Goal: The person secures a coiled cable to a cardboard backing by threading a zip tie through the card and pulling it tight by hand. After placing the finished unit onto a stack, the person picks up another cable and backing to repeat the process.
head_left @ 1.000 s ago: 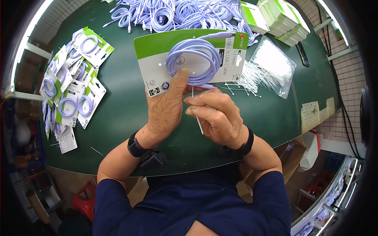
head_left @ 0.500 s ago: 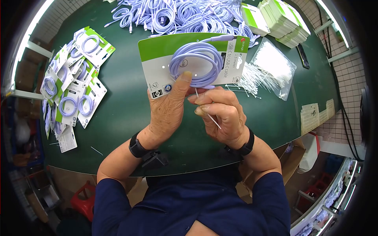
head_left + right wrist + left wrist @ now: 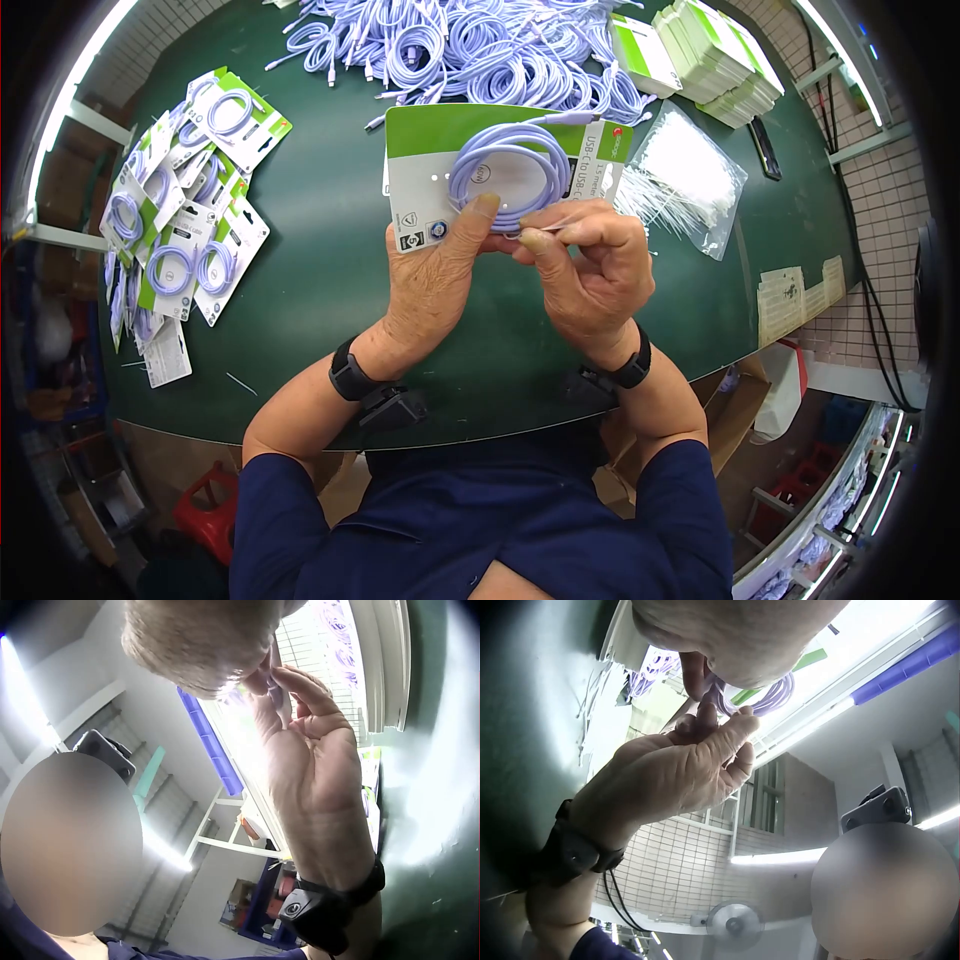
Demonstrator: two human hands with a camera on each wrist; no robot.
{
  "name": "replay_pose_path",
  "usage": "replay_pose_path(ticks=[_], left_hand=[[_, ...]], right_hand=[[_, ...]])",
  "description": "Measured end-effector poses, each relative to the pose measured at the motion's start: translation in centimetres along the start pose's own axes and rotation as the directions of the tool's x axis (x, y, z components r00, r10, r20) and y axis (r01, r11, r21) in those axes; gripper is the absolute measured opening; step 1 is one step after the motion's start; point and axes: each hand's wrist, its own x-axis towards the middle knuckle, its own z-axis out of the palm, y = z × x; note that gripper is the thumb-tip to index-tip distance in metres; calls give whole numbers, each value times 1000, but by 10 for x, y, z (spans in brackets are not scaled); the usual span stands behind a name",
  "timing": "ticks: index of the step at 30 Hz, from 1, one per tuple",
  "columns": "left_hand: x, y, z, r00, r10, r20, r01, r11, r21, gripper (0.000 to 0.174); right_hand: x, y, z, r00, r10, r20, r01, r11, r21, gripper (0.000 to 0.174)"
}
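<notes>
My left hand (image 3: 435, 285) grips a green-and-white cable card (image 3: 415, 185) from below, its thumb pressed on the front over a coiled lilac USB-C cable (image 3: 510, 165). At the coil's lower edge, the thumb and fingers of my right hand (image 3: 605, 275) pinch a thin white cable tie (image 3: 555, 228). Both hands' fingertips meet close together there, and the left fingers are mostly hidden behind the card. In the left wrist view, the right hand (image 3: 667, 772) reaches in beneath the coil (image 3: 776, 697). The right wrist view shows the left hand (image 3: 319, 765) across from it.
Carded cables (image 3: 185, 235) lie piled at the left. Loose lilac cables (image 3: 470, 45) are heaped at the back, beside stacked cards (image 3: 710, 60). A clear bag of white ties (image 3: 690, 175) and a dark cutter (image 3: 765, 150) lie to the right on the green table (image 3: 300, 300).
The card has moved down and a little right with the left hand. The right hand has shifted right and turned; the tie, hanging downward before, now runs rightward between its fingertips.
</notes>
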Motion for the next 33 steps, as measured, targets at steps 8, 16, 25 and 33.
replay_pose_path(ticks=[8,16,25,33], left_hand=[[1,-4,-1,1000,-7,2,7,1000,28,32],[3,-1,-1,998,-56,6,56,998,-21,34],[1,-6,-3,1000,-12,-15,12,999,39,31],[0,-3,0,1000,0,7,-1,993,115,24]], right_hand=[[18,-15,-9,958,-255,128,277,940,-200,26],[11,-13,-8,935,-308,178,341,917,-206,31],[19,-14,-6,959,-238,152,270,930,-247,32],[21,0,-12,929,-301,216,364,849,-382,41]])
